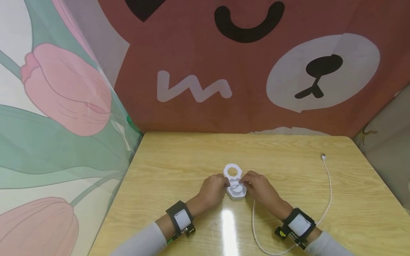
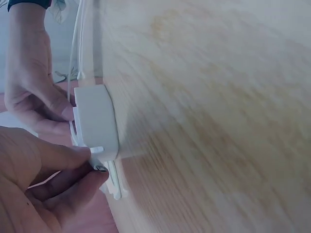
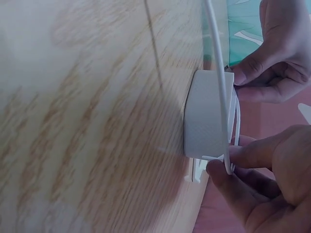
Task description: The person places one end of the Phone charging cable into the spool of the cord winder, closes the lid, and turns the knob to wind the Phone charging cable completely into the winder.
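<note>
A white octagonal box (image 1: pixel 237 195) sits on the table between both hands, its lid tipped back on the far side. The lid (image 1: pixel 226 172) has a round opening. At the box's left rear, my left hand (image 1: pixel 213 190) pinches a small white plug with a metal tip (image 2: pixel 100 167) between thumb and fingers, right by a slot in the wall. On the other side, my right hand (image 1: pixel 261 188) pinches the white charging cable (image 3: pixel 221 82) close to the box's rear corner. The cable's loop passes in front of the box wall in the right wrist view.
The cable (image 1: pixel 331 188) curves across the right side of the wooden table (image 1: pixel 166 160) to a USB plug (image 1: pixel 323 156) near the back. A printed cloth backdrop (image 1: pixel 192 117) hangs behind the table's far edge, and another (image 1: pixel 64 153) covers the left side.
</note>
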A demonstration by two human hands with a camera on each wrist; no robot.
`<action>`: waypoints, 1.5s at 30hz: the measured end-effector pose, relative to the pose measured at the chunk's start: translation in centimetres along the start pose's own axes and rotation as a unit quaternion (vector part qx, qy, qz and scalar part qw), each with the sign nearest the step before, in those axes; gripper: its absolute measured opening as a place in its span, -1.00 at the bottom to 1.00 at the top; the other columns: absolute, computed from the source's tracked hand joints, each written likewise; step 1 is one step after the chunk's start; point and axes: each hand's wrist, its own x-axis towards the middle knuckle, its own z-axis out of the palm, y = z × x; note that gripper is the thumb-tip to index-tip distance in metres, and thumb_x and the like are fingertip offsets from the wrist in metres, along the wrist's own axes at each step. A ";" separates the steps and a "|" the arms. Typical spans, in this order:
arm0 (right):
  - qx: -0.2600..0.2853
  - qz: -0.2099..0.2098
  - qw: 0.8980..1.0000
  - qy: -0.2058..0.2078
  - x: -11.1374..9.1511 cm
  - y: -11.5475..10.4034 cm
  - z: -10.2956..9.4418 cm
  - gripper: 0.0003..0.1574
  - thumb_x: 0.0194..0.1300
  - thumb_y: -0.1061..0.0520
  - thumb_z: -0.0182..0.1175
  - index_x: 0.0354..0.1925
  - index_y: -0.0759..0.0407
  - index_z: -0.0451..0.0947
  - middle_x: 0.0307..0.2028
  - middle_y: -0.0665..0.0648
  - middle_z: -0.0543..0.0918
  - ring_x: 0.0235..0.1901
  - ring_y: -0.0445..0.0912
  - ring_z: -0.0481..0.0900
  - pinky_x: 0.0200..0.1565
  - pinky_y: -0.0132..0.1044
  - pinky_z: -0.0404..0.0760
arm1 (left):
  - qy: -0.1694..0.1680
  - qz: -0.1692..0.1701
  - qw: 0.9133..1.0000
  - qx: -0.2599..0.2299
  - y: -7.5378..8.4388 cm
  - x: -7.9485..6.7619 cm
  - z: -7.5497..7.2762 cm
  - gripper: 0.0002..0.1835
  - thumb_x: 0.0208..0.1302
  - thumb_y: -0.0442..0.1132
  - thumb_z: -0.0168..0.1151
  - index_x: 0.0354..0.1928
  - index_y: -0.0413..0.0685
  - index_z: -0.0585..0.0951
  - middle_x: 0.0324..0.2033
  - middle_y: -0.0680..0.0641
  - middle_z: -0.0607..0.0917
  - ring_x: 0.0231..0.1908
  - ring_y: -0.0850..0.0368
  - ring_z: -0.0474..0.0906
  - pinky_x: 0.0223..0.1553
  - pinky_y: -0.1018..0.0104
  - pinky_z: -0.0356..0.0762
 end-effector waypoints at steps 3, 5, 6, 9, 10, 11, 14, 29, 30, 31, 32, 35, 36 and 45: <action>-0.003 0.001 1.000 -0.003 0.0 -0.1 0.0 -0.82 0.18 0.41 0.41 -0.25 0.21 0.77 -0.29 0.03 0.71 -0.27 -0.17 0.68 -0.24 -0.38 0.71 | 0.003 0.004 1.000 -0.015 0.1 0.0 -0.1 -0.81 0.17 -0.48 0.34 -0.27 -0.07 0.83 -0.35 0.02 0.80 -0.32 0.21 0.72 -0.26 0.50 0.66; -0.002 0.000 1.000 -0.005 0.0 -0.2 -0.1 -0.83 0.18 0.41 0.41 -0.25 0.22 0.77 -0.29 0.03 0.70 -0.27 -0.17 0.68 -0.25 -0.38 0.70 | 0.001 0.002 1.000 -0.031 0.2 0.0 -0.2 -0.81 0.18 -0.48 0.33 -0.27 -0.11 0.82 -0.36 -0.01 0.80 -0.33 0.22 0.71 -0.26 0.53 0.65; -0.002 -0.001 1.000 -0.006 0.0 -0.2 -0.1 -0.83 0.18 0.40 0.41 -0.25 0.23 0.77 -0.29 0.03 0.70 -0.27 -0.18 0.67 -0.25 -0.38 0.70 | -0.002 -0.003 0.999 -0.040 0.2 0.0 -0.2 -0.81 0.17 -0.49 0.32 -0.26 -0.13 0.82 -0.36 -0.02 0.79 -0.33 0.22 0.70 -0.27 0.54 0.65; 0.000 0.000 1.000 -0.010 0.0 -0.2 -0.2 -0.83 0.18 0.40 0.42 -0.25 0.23 0.77 -0.29 0.03 0.70 -0.28 -0.19 0.66 -0.26 -0.39 0.70 | -0.013 -0.020 0.997 -0.071 0.4 -0.1 -0.2 -0.86 0.19 -0.44 0.34 -0.26 -0.18 0.81 -0.39 -0.03 0.76 -0.36 0.26 0.65 -0.31 0.57 0.60; -0.001 -0.001 1.000 -0.009 0.0 -0.2 -0.2 -0.83 0.17 0.40 0.42 -0.25 0.23 0.77 -0.29 0.03 0.70 -0.28 -0.19 0.66 -0.26 -0.39 0.70 | -0.015 -0.022 0.997 -0.074 0.5 -0.1 -0.2 -0.89 0.20 -0.40 0.36 -0.27 -0.19 0.81 -0.40 -0.02 0.74 -0.38 0.29 0.62 -0.33 0.59 0.58; -0.004 -0.001 1.000 -0.008 0.0 -0.2 -0.2 -0.83 0.17 0.40 0.42 -0.25 0.22 0.77 -0.29 0.04 0.70 -0.28 -0.19 0.67 -0.26 -0.39 0.70 | -0.017 -0.022 0.997 -0.078 0.5 -0.1 -0.1 -0.91 0.20 -0.37 0.38 -0.29 -0.19 0.81 -0.41 -0.01 0.73 -0.40 0.31 0.58 -0.36 0.60 0.55; -0.011 -0.002 1.000 -0.003 0.0 -0.2 -0.2 -0.83 0.16 0.39 0.43 -0.26 0.21 0.77 -0.30 0.04 0.70 -0.29 -0.19 0.67 -0.25 -0.39 0.71 | -0.019 -0.018 0.997 -0.066 0.6 -0.2 0.1 -0.88 0.19 -0.23 0.47 -0.34 -0.16 0.80 -0.42 0.03 0.68 -0.43 0.35 0.51 -0.40 0.62 0.47; -0.038 -0.029 0.999 0.007 -0.4 -0.3 -0.1 -0.81 0.14 0.37 0.46 -0.25 0.19 0.75 -0.27 0.04 0.69 -0.30 -0.18 0.68 -0.28 -0.42 0.70 | 0.015 -0.015 1.000 -0.017 1.0 0.0 1.1 -0.88 0.30 -0.29 0.37 -0.20 -0.20 0.77 -0.31 -0.04 0.70 -0.32 0.19 0.64 -0.26 0.51 0.63; -0.040 -0.035 0.999 0.006 -0.5 -0.3 -0.1 -0.81 0.13 0.37 0.46 -0.24 0.20 0.75 -0.27 0.03 0.68 -0.30 -0.18 0.68 -0.27 -0.42 0.71 | 0.015 -0.018 1.000 -0.009 1.0 0.1 1.2 -0.88 0.32 -0.27 0.36 -0.21 -0.17 0.77 -0.32 -0.03 0.69 -0.33 0.21 0.63 -0.28 0.52 0.61; -0.041 -0.040 0.998 0.005 -0.5 -0.3 -0.1 -0.81 0.13 0.36 0.46 -0.24 0.20 0.75 -0.27 0.04 0.68 -0.29 -0.17 0.68 -0.26 -0.41 0.71 | 0.014 -0.023 1.000 -0.005 1.1 0.2 1.2 -0.88 0.33 -0.25 0.35 -0.22 -0.16 0.78 -0.33 -0.02 0.69 -0.35 0.23 0.61 -0.30 0.53 0.58; -0.043 -0.046 0.998 0.005 -0.5 -0.3 -0.1 -0.80 0.13 0.36 0.47 -0.24 0.20 0.74 -0.27 0.04 0.67 -0.29 -0.17 0.68 -0.25 -0.41 0.72 | 0.011 -0.030 0.999 -0.005 1.2 0.3 1.2 -0.86 0.35 -0.22 0.35 -0.22 -0.14 0.78 -0.34 -0.01 0.68 -0.36 0.24 0.59 -0.32 0.54 0.55; -0.044 -0.062 0.997 0.001 -0.5 -0.2 -0.1 -0.80 0.13 0.37 0.46 -0.24 0.21 0.74 -0.26 0.03 0.67 -0.28 -0.15 0.69 -0.23 -0.39 0.73 | 0.005 -0.046 0.999 -0.006 1.4 0.5 1.0 -0.81 0.35 -0.14 0.36 -0.22 -0.12 0.78 -0.36 0.00 0.68 -0.40 0.26 0.54 -0.39 0.55 0.48; -0.043 -0.067 0.997 -0.001 -0.5 -0.2 -0.1 -0.80 0.13 0.38 0.45 -0.24 0.21 0.74 -0.26 0.03 0.66 -0.27 -0.15 0.69 -0.22 -0.39 0.73 | 0.004 -0.050 0.999 -0.006 1.5 0.5 1.0 -0.80 0.34 -0.12 0.38 -0.22 -0.13 0.78 -0.37 0.00 0.67 -0.42 0.26 0.51 -0.41 0.54 0.45; -0.044 -0.104 0.993 -0.021 -0.5 0.0 -0.2 -0.74 0.18 0.47 0.36 -0.20 0.21 0.77 -0.20 0.05 0.67 -0.17 -0.11 0.70 -0.11 -0.33 0.74 | 0.011 -0.045 0.998 0.031 1.9 0.5 0.8 -0.61 0.16 0.09 0.50 -0.35 -0.13 0.76 -0.53 0.05 0.54 -0.54 0.29 0.34 -0.52 0.52 0.35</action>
